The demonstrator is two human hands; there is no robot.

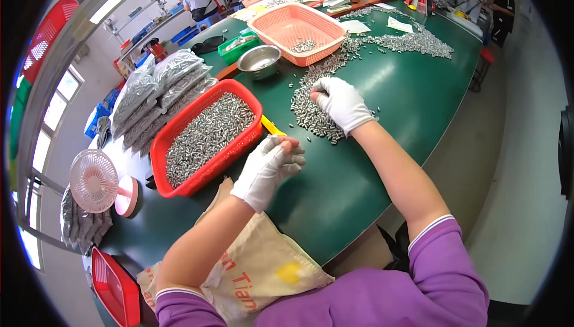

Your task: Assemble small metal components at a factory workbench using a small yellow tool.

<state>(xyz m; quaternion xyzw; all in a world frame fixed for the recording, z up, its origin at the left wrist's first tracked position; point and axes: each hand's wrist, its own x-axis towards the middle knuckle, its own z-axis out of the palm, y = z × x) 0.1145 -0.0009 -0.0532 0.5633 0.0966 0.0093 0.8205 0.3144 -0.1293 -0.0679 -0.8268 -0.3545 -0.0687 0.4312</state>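
Your right grip [342, 102], white-gloved, has its fingers curled over the heap of small metal pieces [305, 110] on the green counter [397, 102]; whether they clamp one, I cannot tell. Your left grip [266, 168] has thumb and fingers drawn near each other, and I cannot tell if anything is pinched there. Just beyond it lies a yellow plastic item [273, 126]; to its left, a red basket [222, 160] holds more small metal pieces.

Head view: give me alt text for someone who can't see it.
The white-gloved right hand's grip is at a loose pile of small metallic pieces on a green table; the left hand's grip, also gloved, is beside a red basket holding similar pieces. Stacked plastic bags and a peach basket lie beyond.
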